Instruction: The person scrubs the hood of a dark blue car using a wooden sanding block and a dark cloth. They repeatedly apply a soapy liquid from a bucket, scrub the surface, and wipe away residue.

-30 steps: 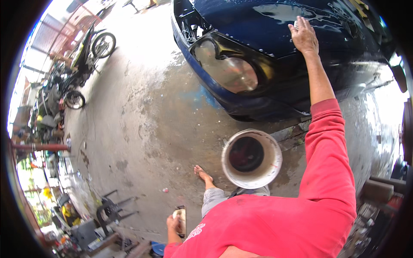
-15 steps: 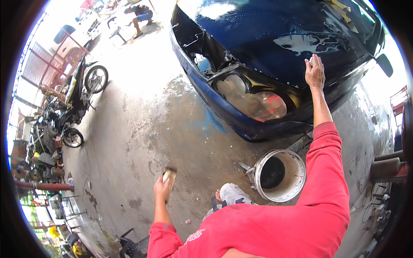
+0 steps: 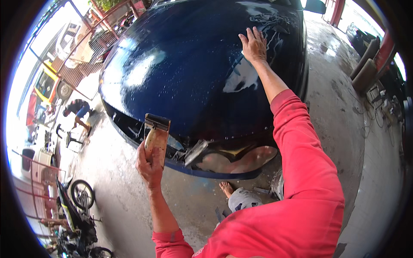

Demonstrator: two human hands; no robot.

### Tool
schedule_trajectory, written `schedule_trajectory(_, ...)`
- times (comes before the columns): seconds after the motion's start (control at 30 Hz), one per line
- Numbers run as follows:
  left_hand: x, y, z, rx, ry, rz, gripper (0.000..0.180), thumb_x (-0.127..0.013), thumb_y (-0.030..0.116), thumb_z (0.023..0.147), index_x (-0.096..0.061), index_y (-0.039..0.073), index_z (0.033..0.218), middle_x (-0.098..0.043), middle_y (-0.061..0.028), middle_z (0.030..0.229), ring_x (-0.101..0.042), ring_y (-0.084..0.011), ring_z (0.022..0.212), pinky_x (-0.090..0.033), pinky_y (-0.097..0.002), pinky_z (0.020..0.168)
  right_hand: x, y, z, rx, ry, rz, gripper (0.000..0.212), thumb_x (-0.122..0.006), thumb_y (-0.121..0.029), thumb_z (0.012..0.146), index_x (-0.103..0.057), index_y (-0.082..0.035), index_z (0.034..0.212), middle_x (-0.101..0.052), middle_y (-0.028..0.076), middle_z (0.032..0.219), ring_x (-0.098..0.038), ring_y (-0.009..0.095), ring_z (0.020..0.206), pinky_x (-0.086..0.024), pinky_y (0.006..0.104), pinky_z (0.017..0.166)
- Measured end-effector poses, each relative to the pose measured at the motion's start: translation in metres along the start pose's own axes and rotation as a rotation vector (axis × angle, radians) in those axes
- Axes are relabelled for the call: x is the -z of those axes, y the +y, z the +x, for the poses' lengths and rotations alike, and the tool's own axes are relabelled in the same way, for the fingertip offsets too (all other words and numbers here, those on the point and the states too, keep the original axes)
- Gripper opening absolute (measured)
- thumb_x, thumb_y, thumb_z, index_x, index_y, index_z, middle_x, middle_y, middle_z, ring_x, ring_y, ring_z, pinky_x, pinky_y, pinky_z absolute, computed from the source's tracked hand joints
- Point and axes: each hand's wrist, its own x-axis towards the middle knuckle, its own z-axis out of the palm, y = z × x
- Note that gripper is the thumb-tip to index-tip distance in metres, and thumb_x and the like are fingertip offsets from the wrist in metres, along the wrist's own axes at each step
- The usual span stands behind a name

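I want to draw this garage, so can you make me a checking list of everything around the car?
Surface: wet dark blue car hood, shiny, with pale smears.
Job's things: flat scraper block, tan with a dark top edge.
Clutter: nothing seen on the hood.
Grippers: left hand grips the scraper block; right hand lies flat on the hood.
Cables: hoses or cords on the floor at right.
Surroundings: stained concrete floor, motorbike, a person bending over far left.
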Motion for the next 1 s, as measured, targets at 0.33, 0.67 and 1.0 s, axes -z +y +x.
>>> schedule_trajectory(0.33,-0.007,-0.033,0.184,-0.508,-0.300,0.143,0.047,-0.086,0.026,0.090,-0.073,0.009,0.132,-0.077,-0.0140,0.113,-0.075,-0.0366,0.103,-0.060,-0.0443,0.087,-0.003,0.125,0.156,-0.138,-0.382,-0.627,0.112,-0.061,-0.094,0.085,-0.034,-0.032,0.174,-0.031,0.020,0.179,-0.021,0.048,0.165,-0.018,0.0543,0.136)
schedule_trajectory(0.67,-0.042,-0.059,0.235,-0.674,-0.420,0.062,0.043,-0.090,0.039,0.085,-0.071,0.016,0.117,-0.065,-0.0026,0.078,-0.071,-0.0256,0.071,-0.055,-0.0410,0.060,0.009,0.174,0.211,-0.159,-0.412,-0.535,0.062,-0.076,-0.045,0.093,-0.073,-0.005,0.140,-0.070,0.026,0.143,-0.067,0.043,0.133,-0.050,0.0472,0.113)
schedule_trajectory(1.0,-0.015,-0.159,0.304,-0.858,-0.367,-0.152,0.041,-0.088,0.034,0.086,-0.070,0.017,0.118,-0.065,-0.0019,0.082,-0.071,-0.0247,0.074,-0.057,-0.0416,0.061,0.023,-0.206,0.050,0.157,-0.685,-0.340,0.117,-0.089,-0.069,0.077,-0.035,-0.032,0.173,-0.019,0.027,0.181,-0.026,0.050,0.164,-0.029,0.0602,0.130)
